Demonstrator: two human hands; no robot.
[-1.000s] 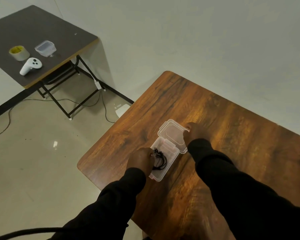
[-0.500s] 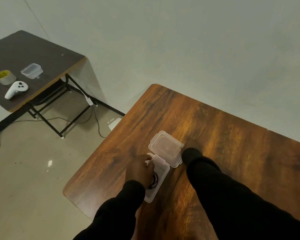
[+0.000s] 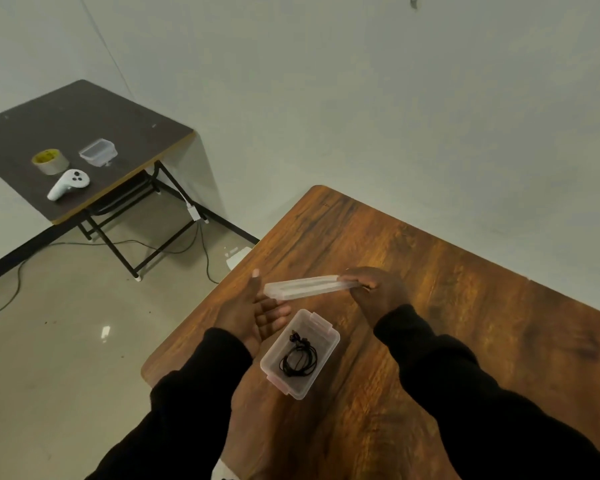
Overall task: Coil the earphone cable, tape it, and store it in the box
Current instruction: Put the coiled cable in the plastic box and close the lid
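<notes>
The coiled earphone cable (image 3: 299, 358) lies in the open box (image 3: 321, 353). At its 12 o'clock the lid (image 3: 305, 287) is pinched by the right hand (image 3: 374, 289); the left hand (image 3: 253, 311) is spread beneath. The thin, light, slippery lid is best gripped by its edges

- The table (image 3: 430, 306) runs out of view at the right and bottom edges, so its near corners cannot be seen.
- Both black sleeves (image 3: 482, 410) are cut off at the bottom edge.
- The right hand's (image 3: 378, 289) fingers (image 3: 352, 281) cover the far end of the lid (image 3: 302, 287) (seen nearly edge-on, its top face barely shows).
- The left hand's (image 3: 253, 313) fingers lie partly behind the lid; whether they touch it cannot be told.
- The coiled earphone cable (image 3: 298, 358) in the box (image 3: 321, 325) is too small to tell whether tape binds it.
- The dark side table (image 3: 84, 116) is cut by the left edge.
- The floor cable (image 3: 11, 299) leaves the view at the left.
</notes>
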